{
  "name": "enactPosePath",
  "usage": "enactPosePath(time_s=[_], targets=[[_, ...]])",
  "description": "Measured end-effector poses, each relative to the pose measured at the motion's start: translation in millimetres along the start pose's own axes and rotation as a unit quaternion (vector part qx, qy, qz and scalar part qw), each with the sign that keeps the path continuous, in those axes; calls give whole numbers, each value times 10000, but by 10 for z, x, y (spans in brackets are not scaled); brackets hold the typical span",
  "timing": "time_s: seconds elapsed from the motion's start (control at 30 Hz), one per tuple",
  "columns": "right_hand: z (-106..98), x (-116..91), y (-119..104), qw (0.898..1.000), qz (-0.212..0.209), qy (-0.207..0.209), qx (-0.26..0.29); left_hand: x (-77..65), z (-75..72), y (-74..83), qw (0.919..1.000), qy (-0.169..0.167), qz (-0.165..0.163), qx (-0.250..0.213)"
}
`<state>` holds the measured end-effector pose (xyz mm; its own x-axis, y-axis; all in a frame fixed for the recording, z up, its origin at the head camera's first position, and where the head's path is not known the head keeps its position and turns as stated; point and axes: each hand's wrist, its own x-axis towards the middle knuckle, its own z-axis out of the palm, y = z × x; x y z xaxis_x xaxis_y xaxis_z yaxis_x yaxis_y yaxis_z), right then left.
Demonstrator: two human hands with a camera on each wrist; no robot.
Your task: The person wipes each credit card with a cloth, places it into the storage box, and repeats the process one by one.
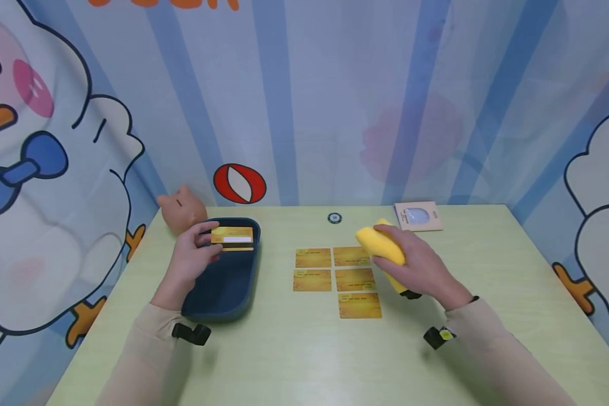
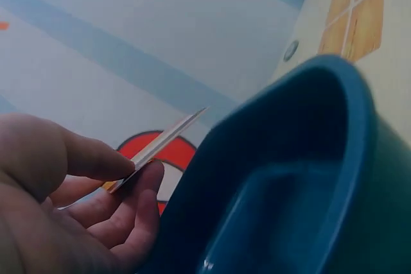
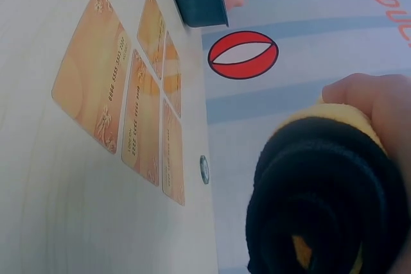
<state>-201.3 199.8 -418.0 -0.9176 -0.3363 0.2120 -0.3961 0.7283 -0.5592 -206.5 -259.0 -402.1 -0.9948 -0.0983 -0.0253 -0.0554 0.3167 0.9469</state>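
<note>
The person's left hand (image 1: 193,254) pinches a gold card (image 1: 232,239) between thumb and fingers — held over the 12 o'clock end of the blue tray (image 1: 220,290). The right hand (image 1: 418,262) is wrapped round a yellow soft toy (image 1: 380,243), its dark end towards 5 o'clock. Between the hands, five flat cards (image 1: 355,279) lie on the table (image 1: 294,355); from them, a chip (image 1: 335,218) sits at 12 o'clock, a packet (image 1: 433,219) at 2 — and a piggy bank (image 1: 184,211) at 10.
</note>
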Motion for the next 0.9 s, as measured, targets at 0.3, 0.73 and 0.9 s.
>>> enactPosePath(time_s=[0.3, 0.73, 0.9], targets=[[-40, -33, 66, 9998, 160, -43, -66, 192, -32, -135, 9975, -462, -229, 473], [-43, -57, 85, 9999, 138, -61, -72, 356, 117, -177, 9810, -1212, -739, 1322], [-50, -51, 89, 9999, 127, -37, -101, 394, 138, -155, 9748, -1409, -980, 1426]])
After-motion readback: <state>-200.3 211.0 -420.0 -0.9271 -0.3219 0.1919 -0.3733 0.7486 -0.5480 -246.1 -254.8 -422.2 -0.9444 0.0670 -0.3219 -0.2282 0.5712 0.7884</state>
